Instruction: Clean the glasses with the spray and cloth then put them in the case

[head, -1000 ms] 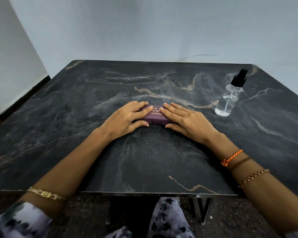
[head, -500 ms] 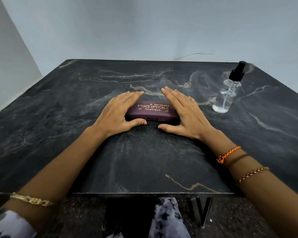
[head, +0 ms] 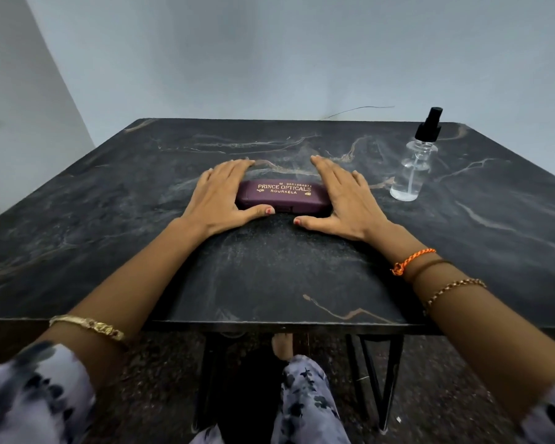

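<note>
- Closed maroon case (head: 282,196) flat on dark marbled table (head: 109,219), midway between left and right edges, a bit nearer the far edge than the near one. Gold lettering on lid: "PRINCE OPTICALS ROURKELA".
- Left hand (head: 220,195) palm-down at the case's left end – fingers straight, pointing to the far edge, thumb laid along the case's near side. Flat against it, no curled grip.
- Right hand (head: 343,200) mirrored at the right end – fingers straight, thumb on the tabletop just in front of the case's near side. Likewise flat, nothing gripped.
- Thumb tips close together in front of the case, not touching.
- Glasses and cloth not visible; case shut, contents can't be told.
- Spray bottle (head: 414,161) upright near the far right corner, clear body, black pump top, a little liquid at the bottom. Well apart from the right hand, bare tabletop between.
- Open room: wide bare surface left of the left hand out to the left edge; bare strip from the case back to the far edge; broad bare area between forearms down to the near edge.
- Forearms cross the near edge. Gold bracelet (head: 87,326) on left arm; orange thread band (head: 412,259) and chain bracelet (head: 452,290) on right wrist.
- Surface: black stone look, tan and grey veins, matte.
- Room: plain pale wall (head: 269,59) just behind the far edge, thin wire (head: 359,108) along it; black metal table legs (head: 382,373), speckled floor, patterned clothing and a bare foot below.
</note>
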The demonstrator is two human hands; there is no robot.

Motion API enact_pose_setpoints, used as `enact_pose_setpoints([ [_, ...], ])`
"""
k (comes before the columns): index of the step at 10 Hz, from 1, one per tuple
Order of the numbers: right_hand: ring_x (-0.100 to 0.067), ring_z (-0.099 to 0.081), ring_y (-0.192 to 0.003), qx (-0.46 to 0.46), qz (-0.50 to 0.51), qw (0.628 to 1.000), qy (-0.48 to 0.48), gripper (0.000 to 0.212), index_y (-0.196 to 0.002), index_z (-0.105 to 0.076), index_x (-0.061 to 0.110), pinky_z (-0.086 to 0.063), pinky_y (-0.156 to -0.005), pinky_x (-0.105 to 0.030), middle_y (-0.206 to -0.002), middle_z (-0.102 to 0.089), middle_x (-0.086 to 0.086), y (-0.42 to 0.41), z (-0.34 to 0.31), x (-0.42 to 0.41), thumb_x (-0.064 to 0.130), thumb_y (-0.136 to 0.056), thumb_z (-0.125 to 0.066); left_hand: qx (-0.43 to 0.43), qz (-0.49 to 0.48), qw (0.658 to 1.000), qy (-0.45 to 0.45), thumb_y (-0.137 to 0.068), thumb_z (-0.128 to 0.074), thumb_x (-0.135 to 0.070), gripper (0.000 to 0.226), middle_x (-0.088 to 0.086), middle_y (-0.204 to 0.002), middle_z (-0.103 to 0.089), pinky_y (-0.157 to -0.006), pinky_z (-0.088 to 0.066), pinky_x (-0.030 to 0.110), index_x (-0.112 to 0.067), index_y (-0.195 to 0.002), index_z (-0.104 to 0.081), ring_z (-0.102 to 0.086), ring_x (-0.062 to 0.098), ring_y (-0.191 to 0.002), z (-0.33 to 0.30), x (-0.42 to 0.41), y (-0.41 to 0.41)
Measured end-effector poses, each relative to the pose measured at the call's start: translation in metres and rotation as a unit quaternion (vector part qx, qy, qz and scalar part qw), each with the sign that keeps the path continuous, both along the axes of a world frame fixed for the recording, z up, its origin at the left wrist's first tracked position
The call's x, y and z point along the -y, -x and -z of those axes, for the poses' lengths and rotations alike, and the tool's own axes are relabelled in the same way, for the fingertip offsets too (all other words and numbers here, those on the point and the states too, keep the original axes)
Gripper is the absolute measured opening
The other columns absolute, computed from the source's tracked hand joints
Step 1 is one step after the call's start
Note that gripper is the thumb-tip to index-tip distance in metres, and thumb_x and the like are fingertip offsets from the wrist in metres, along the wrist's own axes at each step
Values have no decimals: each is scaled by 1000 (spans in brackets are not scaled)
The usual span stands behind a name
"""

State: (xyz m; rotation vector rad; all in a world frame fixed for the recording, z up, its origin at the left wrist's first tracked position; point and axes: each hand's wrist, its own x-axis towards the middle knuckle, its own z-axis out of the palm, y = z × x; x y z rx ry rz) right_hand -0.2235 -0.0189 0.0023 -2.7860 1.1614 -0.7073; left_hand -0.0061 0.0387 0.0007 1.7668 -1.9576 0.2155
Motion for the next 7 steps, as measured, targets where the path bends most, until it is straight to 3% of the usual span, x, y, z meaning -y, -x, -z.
enact_pose_setpoints([
  [2, -23, -23, -139, -18, -5, 1000, 14, 103, -145, -14, 11, -13, -112, -57, -153, -23, -9, 0, -3, -3, 64, -69, -59, 37, 26, 999, -2, -64, -38, -73, 97, 14, -139, -40, -109, -23, 51, -9, -136, -29, -33, 30, -130, -5, -6, 6],
  [4, -22, -19, -141, -15, 11, 1000, 15, 111, -145, -9, 11, -7, -113, -52, -154, -20, -8, 0, 1, 0, 77, -62, -42, 30, 23, 999, -5, -66, -25, -83, 106, 17, -141, -36, -111, -18, 47, -4, -136, -26, -27, 32, -134, -1, -3, 4],
  [6, -25, -19, -141, -8, -10, 1000, -11, 114, -145, -10, 8, -7, -114, -48, -152, -24, -11, -1, -1, -3, 75, -61, -51, 15, 28, 999, -39, -62, -26, -85, 112, 18, -143, -34, -111, -15, 45, -2, -137, -23, -24, 32, -135, -2, -1, 4],
  [7, -27, -22, -140, -24, -14, 1000, -5, 116, -144, -11, 6, -9, -113, -47, -149, -29, -13, -1, 1, -2, 80, -61, -44, 20, 33, 998, -59, -64, -30, -83, 110, 20, -141, -36, -110, -15, 46, 0, -136, -24, -26, 33, -134, 0, -1, 4],
])
